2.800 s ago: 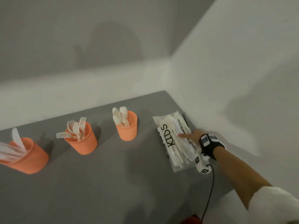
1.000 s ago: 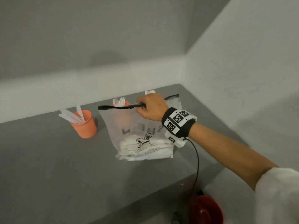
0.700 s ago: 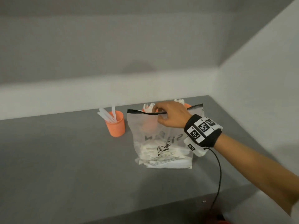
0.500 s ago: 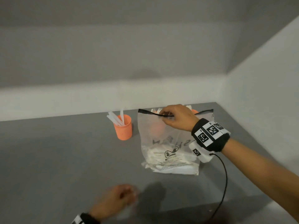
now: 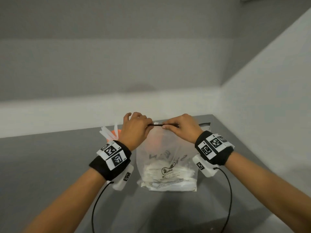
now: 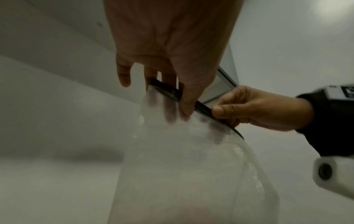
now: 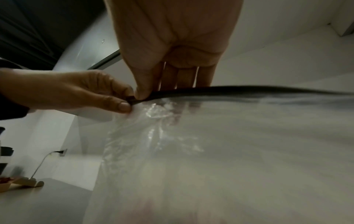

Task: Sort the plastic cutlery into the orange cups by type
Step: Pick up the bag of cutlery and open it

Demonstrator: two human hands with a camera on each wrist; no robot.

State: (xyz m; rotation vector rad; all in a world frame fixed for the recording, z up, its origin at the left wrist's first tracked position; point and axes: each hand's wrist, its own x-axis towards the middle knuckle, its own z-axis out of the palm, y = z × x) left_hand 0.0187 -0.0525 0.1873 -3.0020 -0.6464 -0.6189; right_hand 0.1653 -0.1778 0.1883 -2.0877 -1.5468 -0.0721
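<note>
A translucent plastic bag (image 5: 166,158) stands upright on the grey table (image 5: 50,165). White plastic cutlery (image 5: 168,174) lies heaped in its bottom. My left hand (image 5: 148,126) and right hand (image 5: 165,126) pinch the bag's black zip strip (image 5: 155,125) side by side at the top. In the left wrist view my left fingers (image 6: 185,109) grip the strip (image 6: 168,91). In the right wrist view my right thumb (image 7: 141,94) presses the strip (image 7: 249,89). An orange cup (image 5: 114,132) with white knives shows behind my left wrist. Fork tips (image 5: 156,123) peek over the strip from a cup blurred behind the bag.
Walls close the table in at the back and on the right (image 5: 269,115). The table's front edge (image 5: 252,221) runs near my right forearm. Black cables (image 5: 228,190) hang from both wristbands. A wall socket (image 7: 62,151) with a cord shows at the right wrist view's lower left.
My left hand rose from the table's front and took hold of the zip strip beside my right hand. The right hand kept its grip, holding the bag upright.
</note>
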